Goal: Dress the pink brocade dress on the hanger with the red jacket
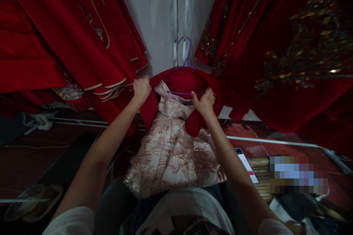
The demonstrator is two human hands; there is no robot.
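Note:
A pale pink brocade dress with a metallic flower pattern spreads down across my lap. Around its top lies a red jacket, held out wide on both sides. A purple wire hanger rises by its hook above the red cloth, and its lower bar shows at the neckline. My left hand is closed on the jacket's left edge. On the other side my right hand has its fingers wrapped over the jacket near the right shoulder, the thumb toward the neckline. Cloth partly hides the fingertips of both hands.
Red garments with metallic trim hang at the left and right. Pale metal poles stand in the centre behind. At lower right a phone lies on a slatted wooden surface. Clear round containers sit lower left.

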